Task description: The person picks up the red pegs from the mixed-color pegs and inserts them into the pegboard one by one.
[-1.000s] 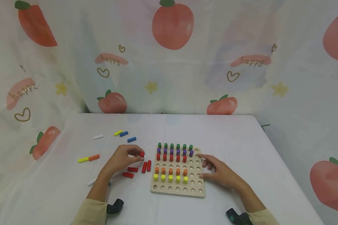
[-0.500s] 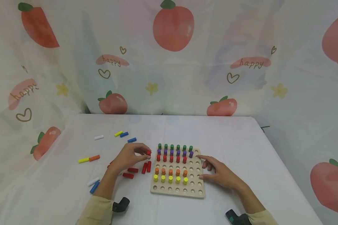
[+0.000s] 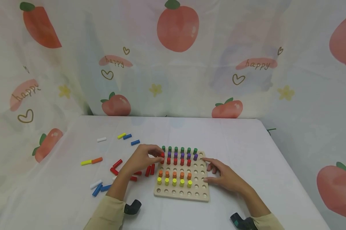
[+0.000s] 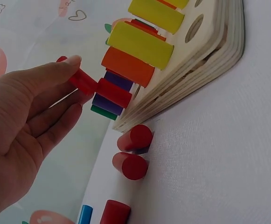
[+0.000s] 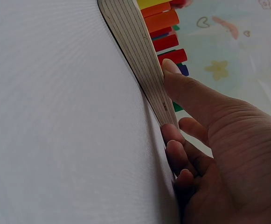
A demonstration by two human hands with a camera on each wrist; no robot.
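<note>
My left hand point(image 3: 139, 158) pinches a red peg point(image 4: 83, 83) between thumb and fingers at the left side of the wooden pegboard point(image 3: 181, 197). In the left wrist view its lower end meets the top of a standing red peg point(image 4: 114, 93). Rows of green, purple, red, orange and yellow pegs point(image 3: 174, 181) stand in the board, with bare holes at the right and front. My right hand point(image 3: 227, 176) touches the board's right edge, thumb and index finger spread apart. In the right wrist view its thumb lies at the top edge, the other fingers lower down.
Several loose red pegs point(image 3: 147, 171) lie left of the board, some partly behind the left forearm. Farther left are blue pegs point(image 3: 97, 189), white pegs point(image 3: 101, 139), and a yellow peg point(image 3: 86, 162) end to end with an orange peg point(image 3: 97, 160). A printed cloth point(image 3: 190, 80) hangs behind the table.
My left hand has carried the red peg rightward from beside the board to over its left column. Loose pegs behind the forearm have come into sight. The right hand has stayed in place.
</note>
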